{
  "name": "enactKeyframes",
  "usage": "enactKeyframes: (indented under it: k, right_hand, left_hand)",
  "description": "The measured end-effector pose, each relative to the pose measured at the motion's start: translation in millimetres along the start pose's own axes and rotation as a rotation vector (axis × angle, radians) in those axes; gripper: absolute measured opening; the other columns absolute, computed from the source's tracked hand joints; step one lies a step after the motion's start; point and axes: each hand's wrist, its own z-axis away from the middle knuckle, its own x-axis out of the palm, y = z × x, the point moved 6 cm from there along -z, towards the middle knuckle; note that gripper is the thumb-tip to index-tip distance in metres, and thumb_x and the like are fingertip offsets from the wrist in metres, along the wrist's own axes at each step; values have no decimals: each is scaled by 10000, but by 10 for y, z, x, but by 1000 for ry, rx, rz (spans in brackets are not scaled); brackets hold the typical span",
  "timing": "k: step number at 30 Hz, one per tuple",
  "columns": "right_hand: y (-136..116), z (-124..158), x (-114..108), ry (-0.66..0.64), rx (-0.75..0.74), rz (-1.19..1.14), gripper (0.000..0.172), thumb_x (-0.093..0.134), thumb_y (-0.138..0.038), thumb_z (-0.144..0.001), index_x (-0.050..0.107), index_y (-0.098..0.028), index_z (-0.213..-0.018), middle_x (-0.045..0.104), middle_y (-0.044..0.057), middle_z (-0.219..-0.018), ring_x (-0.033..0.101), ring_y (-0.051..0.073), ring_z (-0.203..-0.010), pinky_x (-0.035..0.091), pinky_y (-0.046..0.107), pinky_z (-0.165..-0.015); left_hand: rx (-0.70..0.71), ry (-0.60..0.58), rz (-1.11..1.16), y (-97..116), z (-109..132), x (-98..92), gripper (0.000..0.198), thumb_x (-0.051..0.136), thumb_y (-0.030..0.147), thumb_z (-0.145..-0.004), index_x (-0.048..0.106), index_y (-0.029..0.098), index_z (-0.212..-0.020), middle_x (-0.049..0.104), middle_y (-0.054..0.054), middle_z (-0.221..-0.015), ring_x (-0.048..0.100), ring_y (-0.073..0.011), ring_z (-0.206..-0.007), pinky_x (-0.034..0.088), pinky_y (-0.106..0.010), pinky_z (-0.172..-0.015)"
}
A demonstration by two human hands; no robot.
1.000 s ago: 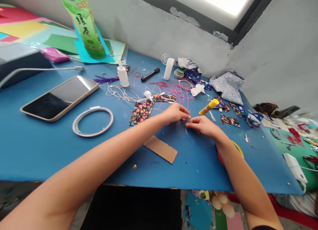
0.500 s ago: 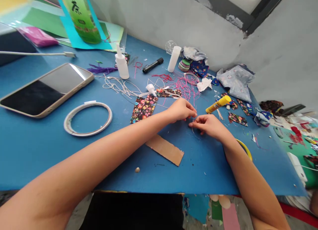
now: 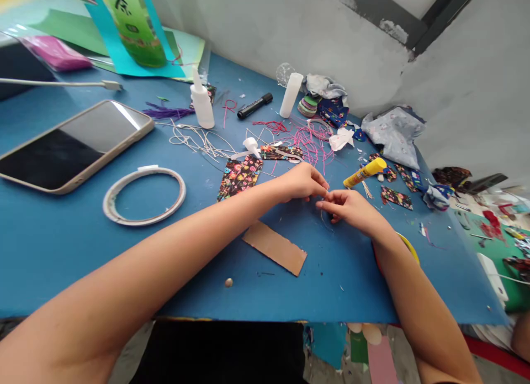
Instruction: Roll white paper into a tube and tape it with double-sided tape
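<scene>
My left hand (image 3: 301,182) and my right hand (image 3: 350,207) meet fingertip to fingertip over the blue table (image 3: 62,240). Both are pinched closed on a thin thread (image 3: 325,218) that trails down onto the table below my right fingers. A strip of brown cardboard (image 3: 275,247) lies just in front of my hands. A floral fabric piece (image 3: 239,175) sits left of my left hand, and a yellow glue stick (image 3: 364,172) lies just beyond my right hand.
A phone (image 3: 74,146) and a ring of tape (image 3: 144,195) lie at the left. White glue bottle (image 3: 202,102), black marker (image 3: 254,105), white tube (image 3: 290,94), pink threads (image 3: 306,141) and fabric scraps (image 3: 393,131) crowd the back. A green bottle (image 3: 134,22) stands far left.
The camera dipped, so everything sits slightly higher and further right in view. My fingertips have drawn closer together on the thread; the hands stay at the same spot on the table.
</scene>
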Motion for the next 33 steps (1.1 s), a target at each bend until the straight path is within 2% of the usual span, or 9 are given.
enactKeyframes:
  k: [3,7,12,17,24,27,30,33]
  right_hand:
    - [14,-16,-15,62,1,32,444,744,-548,-593,487,-190,-646,477,-52,-544,460,88,-487,429,245,-475]
    - [16,-28,6,9,8,14,437,749,-549,-574,527,-176,-625,503,-37,-543,461,87,-493,423,245,-480]
    - [7,-7,-14,-33,23,-50,410,729,-528,-586,618,-147,-688,535,-21,-588,471,86,-539,414,240,-522]
    - [-10,12,-3,-64,9,-62,410,718,-537,-603,639,-146,-697,528,-21,-606,462,84,-553,421,241,-542]
    - [26,-4,-30,87,15,-18,456,753,-570,-575,531,-179,-649,518,-33,-567,493,96,-515,462,255,-511]
    - [22,-11,-7,53,8,-21,465,762,-581,-558,554,-172,-635,517,-31,-554,481,90,-499,451,249,-497]
    - [11,-9,6,15,24,-41,469,755,-587,-561,613,-156,-677,530,-26,-558,472,85,-492,442,244,-494]
    - [2,-6,4,-4,36,-49,469,754,-580,-565,645,-147,-707,536,-23,-568,470,82,-490,429,239,-487]
  left_hand:
    - [-17,33,-9,9,19,-13,97,701,117,-669,737,116,-759,638,-12,-585,451,-61,-404,410,-206,-444]
    - [-3,62,-1,-16,0,-27,117,764,161,-618,733,123,-725,624,-17,-557,490,-89,-423,406,-220,-440]
    - [41,-4,43,-61,-49,4,83,722,146,-645,724,127,-725,647,-31,-611,537,-105,-499,409,-209,-445]
    - [68,-53,65,-57,-61,23,53,686,120,-671,712,124,-716,643,-26,-624,541,-104,-543,414,-195,-451]
    - [26,-5,42,-44,-45,-9,25,684,135,-682,699,125,-699,615,-2,-577,454,-76,-421,357,-211,-407]
    - [-22,33,9,-51,-34,-31,22,701,140,-669,691,129,-686,562,18,-503,428,-73,-385,314,-209,-398]
    - [-85,82,-75,-72,-20,-60,124,724,164,-649,687,124,-761,517,23,-457,453,-99,-392,308,-220,-416]
    - [-112,141,-254,-51,28,-116,376,732,199,-651,640,96,-1001,604,-21,-571,560,-168,-516,371,-249,-485]
